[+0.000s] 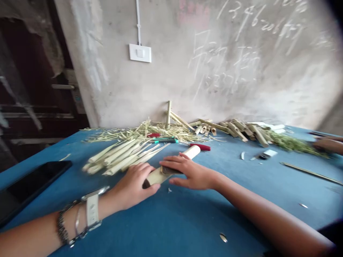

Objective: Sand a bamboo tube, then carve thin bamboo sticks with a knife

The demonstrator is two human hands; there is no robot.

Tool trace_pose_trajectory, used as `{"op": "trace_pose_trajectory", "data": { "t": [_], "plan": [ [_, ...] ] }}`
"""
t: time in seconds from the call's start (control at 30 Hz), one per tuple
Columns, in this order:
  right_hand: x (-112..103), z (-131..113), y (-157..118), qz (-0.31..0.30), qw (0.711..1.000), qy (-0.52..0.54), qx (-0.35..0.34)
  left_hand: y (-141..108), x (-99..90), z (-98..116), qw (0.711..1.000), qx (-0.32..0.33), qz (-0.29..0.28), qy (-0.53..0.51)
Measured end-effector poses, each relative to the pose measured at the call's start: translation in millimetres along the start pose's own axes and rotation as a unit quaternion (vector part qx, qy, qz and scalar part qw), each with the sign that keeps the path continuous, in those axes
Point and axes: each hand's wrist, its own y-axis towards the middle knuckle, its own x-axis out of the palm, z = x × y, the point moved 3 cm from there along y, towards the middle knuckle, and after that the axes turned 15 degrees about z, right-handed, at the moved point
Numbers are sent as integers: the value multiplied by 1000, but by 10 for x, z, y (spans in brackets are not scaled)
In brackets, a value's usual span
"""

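A pale bamboo tube (pixel 171 167) lies tilted across the blue table, its cut end open near me. My left hand (pixel 134 187) wraps around the tube's near end. My right hand (pixel 190 171) presses a dark pad (pixel 169 170) against the tube's middle, with the fingers spread over it. The pad's material is hard to tell. Just beyond both hands lies a loose bunch of split bamboo strips (pixel 120 157). A red-handled tool (pixel 200 147) rests just past the tube's far end.
Bamboo shavings (pixel 142 134), pens (pixel 163 140) and cut bamboo pieces (pixel 230 130) lie along the back of the blue table (pixel 241 189), against a concrete wall (pixel 171 85). A black tablet or phone (pixel 29 185) lies at left. A co-worker's hand (pixel 328 144) enters at right.
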Motion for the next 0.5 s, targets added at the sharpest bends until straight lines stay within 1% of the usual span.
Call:
{"op": "trace_pose_trajectory", "data": {
  "t": [0.03, 0.07, 0.1, 0.2, 0.27, 0.33, 0.37, 0.43, 0.5],
  "plan": [
    [15, -78, -6, -16, 1000, 17, -17, -9, -4, 16, 1000, 6, 1, -2],
    [15, -98, -16, -25, 999, 21, -21, -17, -9, 31, 1000, 9, 2, -3],
    [3, -61, -24, -24, 999, 14, -15, -22, -17, 43, 1000, 8, 1, -4],
    [-65, 236, -40, 6, 998, -47, 40, -14, -86, 64, 1000, 5, -12, -6],
    [-104, 402, -51, 14, 994, -82, 64, 14, -184, 57, 999, 9, -49, 0],
    [-128, 457, -62, 8, 993, -105, 58, 52, -323, 12, 996, 12, -82, 15],
    [-135, 452, -66, 3, 992, -113, 51, 73, -399, -27, 996, 13, -84, 30],
    [-139, 420, -72, -8, 991, -127, 45, 110, -531, -129, 995, 18, -51, 89],
    [-135, 403, -74, -17, 990, -126, 57, 123, -579, -240, 986, 24, -18, 167]
  ]
}}
